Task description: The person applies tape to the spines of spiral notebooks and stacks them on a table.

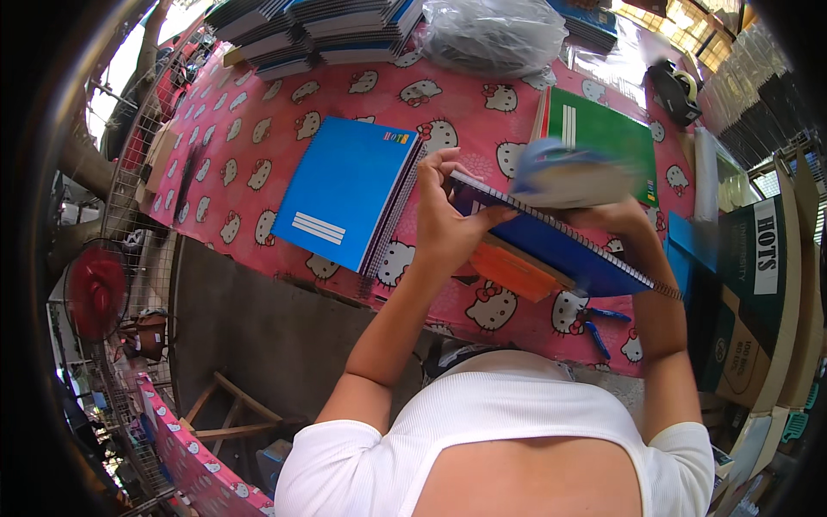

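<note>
My left hand [450, 211] grips the left end of a dark blue spiral notebook [551, 246], its thumb on the cover and its fingers behind the coil edge. The notebook is raised and tilted above the table, with its coil running down to my right forearm. Behind it, my right hand [616, 217] is closed around a blue-and-cream thing [573, 177], too smeared by motion to name. Under the notebook lies an orange, flat-sided thing [517, 269], partly hidden. Blue-handled pliers [603, 326] lie spread near the table's front edge.
A stack of bright blue spiral notebooks [349, 189] sits left of my hands, and green notebooks [603, 129] lie beyond. More notebook piles [319, 30] and a clear plastic bag [495, 34] stand at the back. A tape dispenser [674, 90] and cardboard box [754, 302] are at right.
</note>
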`<action>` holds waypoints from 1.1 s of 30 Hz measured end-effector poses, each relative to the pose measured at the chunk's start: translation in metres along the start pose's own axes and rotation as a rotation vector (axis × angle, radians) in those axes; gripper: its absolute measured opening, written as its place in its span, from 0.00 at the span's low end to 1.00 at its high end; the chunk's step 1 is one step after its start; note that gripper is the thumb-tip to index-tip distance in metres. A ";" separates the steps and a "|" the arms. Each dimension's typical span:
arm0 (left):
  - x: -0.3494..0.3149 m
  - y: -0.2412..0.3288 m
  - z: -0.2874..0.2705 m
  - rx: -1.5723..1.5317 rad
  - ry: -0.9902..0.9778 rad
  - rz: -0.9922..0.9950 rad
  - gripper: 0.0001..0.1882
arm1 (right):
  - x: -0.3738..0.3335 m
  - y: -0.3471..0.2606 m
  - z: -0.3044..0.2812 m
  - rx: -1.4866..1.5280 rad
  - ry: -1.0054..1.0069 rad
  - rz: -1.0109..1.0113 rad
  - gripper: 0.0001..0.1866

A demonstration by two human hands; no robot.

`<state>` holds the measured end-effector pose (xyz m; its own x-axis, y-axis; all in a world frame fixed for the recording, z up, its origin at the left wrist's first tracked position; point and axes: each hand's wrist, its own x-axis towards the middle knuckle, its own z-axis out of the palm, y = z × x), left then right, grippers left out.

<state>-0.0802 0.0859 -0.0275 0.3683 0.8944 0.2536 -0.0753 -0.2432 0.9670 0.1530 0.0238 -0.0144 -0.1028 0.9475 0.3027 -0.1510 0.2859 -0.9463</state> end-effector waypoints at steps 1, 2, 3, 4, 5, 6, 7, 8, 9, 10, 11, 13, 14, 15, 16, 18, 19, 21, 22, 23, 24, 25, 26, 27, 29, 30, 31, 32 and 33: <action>0.000 -0.001 -0.001 0.003 -0.007 0.002 0.44 | 0.008 0.005 -0.001 -0.427 0.008 0.198 0.30; -0.001 -0.002 -0.001 -0.093 0.002 0.012 0.41 | 0.014 0.009 -0.003 -0.853 0.017 0.399 0.29; -0.002 -0.001 -0.002 -0.190 0.010 0.021 0.37 | 0.013 0.012 -0.011 -0.834 0.056 0.371 0.29; -0.002 -0.002 -0.008 -0.186 0.035 0.034 0.37 | 0.023 0.008 -0.005 -0.839 0.032 0.354 0.29; -0.005 -0.001 -0.014 -0.257 0.026 -0.022 0.33 | 0.026 -0.005 0.008 -0.543 0.015 0.181 0.29; -0.006 0.000 -0.018 -0.328 0.018 -0.078 0.28 | 0.027 -0.007 0.017 -0.469 -0.010 0.268 0.28; -0.006 0.004 -0.018 -0.370 0.033 -0.076 0.23 | 0.025 -0.011 0.024 -0.403 -0.015 0.358 0.27; -0.006 0.006 -0.019 -0.364 0.020 -0.075 0.23 | 0.023 -0.003 0.018 -0.399 -0.003 0.353 0.27; -0.007 0.007 -0.020 -0.319 0.003 -0.148 0.23 | 0.022 0.012 0.005 -0.657 0.034 0.346 0.27; -0.007 0.007 -0.022 -0.279 0.009 -0.213 0.24 | 0.029 0.014 0.001 -0.923 0.049 0.331 0.26; -0.005 0.008 -0.024 -0.280 0.018 -0.206 0.24 | 0.025 0.011 -0.003 -0.437 -0.016 0.227 0.26; -0.003 0.010 -0.028 -0.313 -0.029 -0.273 0.19 | 0.016 0.018 -0.001 -0.556 0.047 0.259 0.24; -0.002 0.011 -0.032 -0.308 -0.032 -0.274 0.19 | 0.011 0.024 0.003 -0.668 0.120 0.289 0.22; -0.001 0.013 -0.035 -0.310 -0.076 -0.247 0.18 | -0.004 0.025 -0.002 -1.115 0.145 0.324 0.20; 0.002 0.013 -0.040 -0.312 -0.103 -0.208 0.17 | -0.021 0.026 -0.002 -1.166 0.249 0.339 0.19; 0.012 0.006 -0.041 -0.350 -0.158 -0.195 0.14 | -0.065 0.020 0.003 -1.345 0.428 0.450 0.19; 0.016 0.000 -0.042 -0.380 -0.225 -0.205 0.12 | -0.085 0.020 0.003 -1.458 0.502 0.559 0.20; 0.039 -0.010 -0.031 -0.229 -0.382 0.054 0.10 | -0.126 0.057 -0.020 -1.359 0.513 0.549 0.21; 0.042 0.007 -0.015 -0.353 -0.459 0.108 0.10 | -0.148 0.069 -0.025 -1.284 0.577 0.420 0.23; 0.046 0.043 -0.002 -0.470 -0.527 0.173 0.10 | -0.168 0.081 -0.028 -1.203 0.618 0.279 0.24; 0.044 0.084 0.001 -0.378 -0.435 0.298 0.10 | -0.192 0.093 -0.033 -1.133 0.654 0.145 0.25; 0.030 0.113 -0.011 -0.261 -0.310 0.405 0.09 | -0.182 0.054 0.001 -1.328 0.593 0.188 0.26; 0.018 0.122 -0.013 -0.272 -0.336 0.387 0.09 | -0.189 0.028 0.023 -1.543 0.552 0.249 0.26; 0.003 0.134 -0.013 -0.218 -0.352 0.421 0.09 | -0.221 0.028 0.022 -1.432 0.481 0.361 0.31; -0.025 0.144 -0.019 -0.108 -0.404 0.457 0.09 | -0.261 0.037 0.056 -1.481 0.439 0.466 0.32; -0.035 0.150 -0.021 -0.041 -0.418 0.492 0.09 | -0.271 0.043 0.067 -1.532 0.356 0.503 0.34; -0.043 0.133 -0.013 0.070 -0.485 0.561 0.08 | -0.279 0.051 0.071 -1.533 0.413 0.495 0.37; -0.054 0.117 -0.009 0.196 -0.535 0.632 0.08 | -0.276 0.050 0.075 -1.524 0.415 0.483 0.37; -0.058 0.093 0.000 0.287 -0.601 0.704 0.09 | -0.272 0.049 0.079 -1.544 0.447 0.520 0.35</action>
<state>-0.1084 0.0114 0.0472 0.7438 0.1873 0.6416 -0.2600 -0.8032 0.5360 0.0955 -0.2316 -0.1342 0.4787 0.8654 0.1480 0.8678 -0.4409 -0.2292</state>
